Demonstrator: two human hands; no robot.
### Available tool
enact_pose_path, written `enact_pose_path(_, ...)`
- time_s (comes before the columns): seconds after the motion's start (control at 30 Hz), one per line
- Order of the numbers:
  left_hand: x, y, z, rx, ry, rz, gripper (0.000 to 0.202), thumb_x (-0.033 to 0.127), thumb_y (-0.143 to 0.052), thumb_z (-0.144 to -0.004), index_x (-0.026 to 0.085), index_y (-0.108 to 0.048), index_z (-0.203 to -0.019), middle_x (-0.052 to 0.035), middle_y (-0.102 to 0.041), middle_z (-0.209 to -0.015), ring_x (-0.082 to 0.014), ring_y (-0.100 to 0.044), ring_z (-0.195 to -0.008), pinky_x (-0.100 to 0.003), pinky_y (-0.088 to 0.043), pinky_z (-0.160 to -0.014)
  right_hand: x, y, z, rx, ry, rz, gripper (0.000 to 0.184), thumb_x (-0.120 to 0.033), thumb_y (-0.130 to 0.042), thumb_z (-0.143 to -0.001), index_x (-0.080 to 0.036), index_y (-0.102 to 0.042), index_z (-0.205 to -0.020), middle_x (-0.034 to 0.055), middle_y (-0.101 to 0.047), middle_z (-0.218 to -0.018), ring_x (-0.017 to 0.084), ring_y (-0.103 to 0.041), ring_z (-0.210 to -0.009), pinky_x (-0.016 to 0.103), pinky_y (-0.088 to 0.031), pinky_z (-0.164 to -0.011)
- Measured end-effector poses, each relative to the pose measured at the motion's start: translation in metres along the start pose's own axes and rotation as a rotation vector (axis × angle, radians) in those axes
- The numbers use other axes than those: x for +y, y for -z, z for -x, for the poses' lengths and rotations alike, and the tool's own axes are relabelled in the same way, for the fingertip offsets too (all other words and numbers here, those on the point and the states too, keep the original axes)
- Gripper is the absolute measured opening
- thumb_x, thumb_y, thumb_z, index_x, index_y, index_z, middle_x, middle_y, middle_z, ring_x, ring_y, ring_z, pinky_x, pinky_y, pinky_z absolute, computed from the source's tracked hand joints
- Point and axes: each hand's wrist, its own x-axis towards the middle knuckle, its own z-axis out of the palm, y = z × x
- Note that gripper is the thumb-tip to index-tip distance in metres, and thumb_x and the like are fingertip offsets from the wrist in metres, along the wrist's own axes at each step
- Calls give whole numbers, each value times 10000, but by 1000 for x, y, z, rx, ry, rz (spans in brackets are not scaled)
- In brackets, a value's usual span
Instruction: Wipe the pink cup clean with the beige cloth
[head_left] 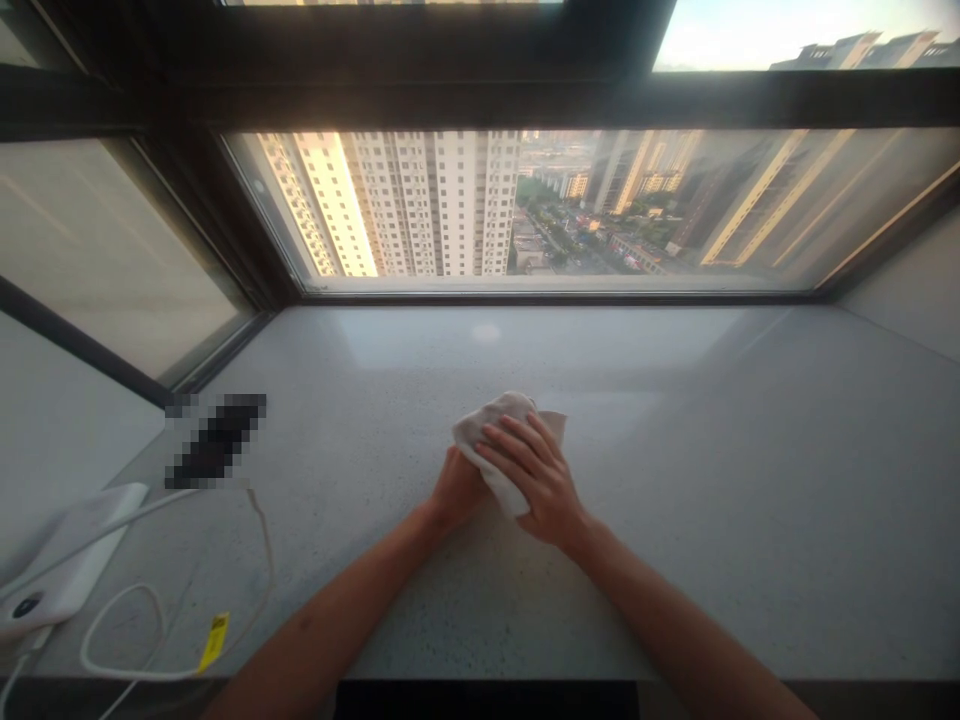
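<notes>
A white cloth (499,415) is bunched between my two hands above the middle of the pale windowsill (712,500). My right hand (544,480) lies over the cloth, its fingers stretched close together across it and pressing it. Beneath and to the left, my left hand (459,490) is closed at the cloth, with most of its fingers covered by the fabric and the other hand. Whether the cloth touches the sill is hard to make out. Small dark specks and a few wet-looking marks show on the sill around my hands.
A window with a dark frame (480,298) bounds the sill at the back. On the left lie a white power bank (90,560), a white cable (266,540) with a yellow tag (214,640), and a dark pixelated object (217,440). The sill's front edge runs along the bottom.
</notes>
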Motion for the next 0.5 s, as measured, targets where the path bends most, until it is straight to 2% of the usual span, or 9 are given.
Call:
enact_pose_path(0.1,3,1,1,51,-8,21,623,361,-856,-774,216,-666,-1349,-41,-821,-1074,-256,-764,-890,-401,-662,-870,4,-1,-1,196,-235,-50,549,-232,-445,-1092,-317,-523,-1628,88,-610,-1605,305,-539,-1520,595,-478,-1246)
enact_pose_path(0.13,4,2,2,52,-8,25,644,369,-857,-769,212,-660,-1362,-42,-824,-1093,-249,-764,-886,-392,-661,-866,5,-1,0,215,-258,-57,546,-233,-447,-1094,-317,-524,-1627,92,-598,-1616,306,-534,-1525,591,-489,-1238)
enact_pose_path(0.17,4,3,2,42,-7,26,587,368,-844,-779,200,-686,-1319,-44,-829,-1055,-244,-761,-854,-386,-660,-842,6,0,1,191,-227,-54,544,-242,-460,-1091,-319,-531,-1624,90,-585,-1629,315,-517,-1540,606,-469,-1253)
enact_pose_path(0.27,5,4,2,0,6,24,318,344,-810,-800,174,-762,-1064,-36,-796,-802,-235,-723,-691,-380,-650,-711,8,0,3,24,-17,-40,524,-291,-502,-1075,-333,-579,-1592,65,-572,-1647,355,-462,-1580,679,-325,-1323)
enact_pose_path(0.3,5,4,2,8,10,24,327,337,-815,-790,175,-762,-1069,-33,-792,-794,-235,-720,-683,-380,-648,-704,9,-1,3,30,-28,-58,508,-301,-498,-1081,-329,-595,-1578,64,-590,-1632,353,-480,-1568,674,-331,-1321)
enact_pose_path(0.33,7,4,2,30,9,24,400,331,-827,-776,179,-754,-1138,-35,-807,-850,-236,-732,-716,-378,-650,-731,10,-2,3,75,-102,-95,490,-308,-485,-1094,-318,-605,-1569,73,-616,-1606,342,-525,-1535,650,-387,-1298)
enact_pose_path(0.43,10,4,2,72,-28,39,687,314,-835,-772,238,-634,-1424,-42,-821,-1160,-230,-772,-929,-359,-636,-889,12,-7,4,274,-458,-227,472,-332,-397,-1143,-275,-601,-1564,112,-702,-1497,296,-687,-1354,534,-600,-1117)
enact_pose_path(0.47,10,3,2,72,-38,42,716,307,-828,-778,252,-609,-1457,-42,-812,-1211,-225,-771,-966,-354,-628,-916,11,-8,4,300,-514,-243,473,-333,-385,-1148,-270,-597,-1566,115,-707,-1489,288,-701,-1330,517,-617,-1090)
enact_pose_path(0.5,9,3,2,67,-39,40,693,306,-828,-777,246,-622,-1436,-44,-814,-1201,-225,-771,-960,-353,-627,-911,9,-7,5,291,-499,-232,471,-331,-391,-1145,-274,-602,-1562,111,-694,-1507,292,-685,-1355,531,-600,-1113)
